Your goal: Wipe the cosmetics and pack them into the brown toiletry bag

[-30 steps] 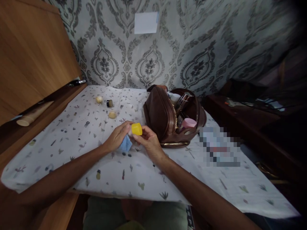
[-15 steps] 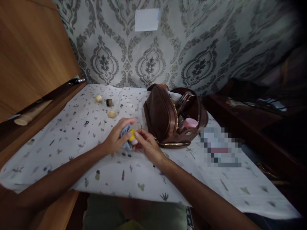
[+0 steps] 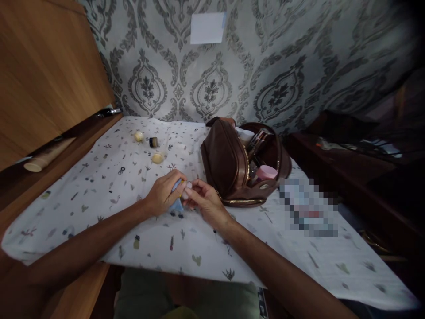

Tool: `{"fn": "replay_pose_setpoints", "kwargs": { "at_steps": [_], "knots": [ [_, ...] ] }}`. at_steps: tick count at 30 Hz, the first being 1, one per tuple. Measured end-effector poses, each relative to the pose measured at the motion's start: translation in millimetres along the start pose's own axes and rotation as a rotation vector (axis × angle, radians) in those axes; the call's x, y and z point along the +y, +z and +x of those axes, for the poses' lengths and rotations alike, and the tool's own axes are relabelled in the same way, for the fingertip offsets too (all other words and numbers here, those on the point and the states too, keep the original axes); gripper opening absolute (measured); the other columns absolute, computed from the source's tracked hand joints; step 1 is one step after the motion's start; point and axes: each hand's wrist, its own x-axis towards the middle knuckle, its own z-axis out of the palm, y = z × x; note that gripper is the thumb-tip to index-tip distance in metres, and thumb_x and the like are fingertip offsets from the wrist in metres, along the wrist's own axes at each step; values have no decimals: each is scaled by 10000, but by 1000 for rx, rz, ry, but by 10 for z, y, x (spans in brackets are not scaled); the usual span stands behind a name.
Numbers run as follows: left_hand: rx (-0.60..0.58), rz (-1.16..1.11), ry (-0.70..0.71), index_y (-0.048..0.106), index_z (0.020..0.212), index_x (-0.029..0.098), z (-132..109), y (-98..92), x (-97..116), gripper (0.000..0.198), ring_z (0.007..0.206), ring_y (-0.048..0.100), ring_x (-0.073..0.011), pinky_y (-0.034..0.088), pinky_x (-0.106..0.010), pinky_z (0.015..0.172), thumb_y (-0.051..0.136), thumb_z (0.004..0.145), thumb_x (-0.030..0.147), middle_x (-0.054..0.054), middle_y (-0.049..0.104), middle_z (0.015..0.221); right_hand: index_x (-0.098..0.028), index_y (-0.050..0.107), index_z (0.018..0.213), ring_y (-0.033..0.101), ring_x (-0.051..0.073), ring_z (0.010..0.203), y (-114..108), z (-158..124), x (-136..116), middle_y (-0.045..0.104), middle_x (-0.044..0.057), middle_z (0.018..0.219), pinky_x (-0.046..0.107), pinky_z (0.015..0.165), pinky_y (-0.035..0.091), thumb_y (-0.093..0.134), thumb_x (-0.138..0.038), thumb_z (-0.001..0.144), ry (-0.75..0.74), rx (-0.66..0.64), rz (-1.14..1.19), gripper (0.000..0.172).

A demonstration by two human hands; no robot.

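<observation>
My left hand (image 3: 163, 193) is closed around a light blue cloth (image 3: 176, 204), pressing it against a small container (image 3: 187, 186) with a bit of yellow and a pale, whitish end. The fingers of my right hand (image 3: 206, 199) pinch that pale end. Most of the container is hidden by the cloth and fingers. Both hands meet just above the patterned tablecloth (image 3: 146, 226), left of a brown leather bag (image 3: 226, 155). The bag stands unzipped, with a pink-lidded jar (image 3: 266, 172) and other cosmetics inside.
Behind my hands lie a pale yellow round item (image 3: 157, 158), a small dark-lidded jar (image 3: 153, 142) and a cream-coloured piece (image 3: 138, 136). A blurred-out flat item (image 3: 308, 207) rests right of the bag. A wooden cabinet (image 3: 56, 71) borders the left; patterned wallpaper is behind.
My left fingers and the cloth have come over the container, covering most of its yellow part. My right hand keeps its pinch. The view has shifted slightly.
</observation>
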Motion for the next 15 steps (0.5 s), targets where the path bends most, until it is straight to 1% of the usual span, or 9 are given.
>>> {"fn": "replay_pose_setpoints", "kwargs": {
  "at_steps": [4, 6, 10, 15],
  "knots": [
    [-33, -65, -125, 535, 905, 204, 39, -31, 46, 265, 713, 567, -159, 458, -291, 726, 367, 1010, 379, 3, 579, 768, -214, 586, 866, 612, 124, 599, -3, -21, 11, 639, -38, 691, 229, 505, 425, 866, -481, 654, -42, -22, -153, 441],
    [-48, -88, -160, 531, 906, 204, 53, -45, 50, 259, 705, 564, -158, 448, -288, 723, 370, 1004, 382, 13, 569, 749, -225, 579, 881, 593, 131, 625, -9, -36, 24, 625, -42, 702, 243, 541, 438, 872, -465, 646, -89, -24, -246, 445],
    [-67, -92, -204, 545, 924, 197, 61, -50, 35, 221, 729, 564, -159, 431, -281, 723, 407, 981, 360, 7, 583, 781, -231, 613, 958, 547, 133, 659, -35, -69, 64, 598, -42, 737, 264, 616, 444, 866, -419, 679, -222, -32, -492, 421],
    [-95, -111, -263, 574, 920, 191, 82, -50, -29, 194, 793, 586, -185, 429, -301, 770, 456, 926, 344, -8, 617, 819, -243, 651, 1071, 570, 162, 740, -66, -100, 83, 622, 10, 886, 302, 678, 486, 804, -387, 780, -404, -111, -718, 359]
  ]
}}
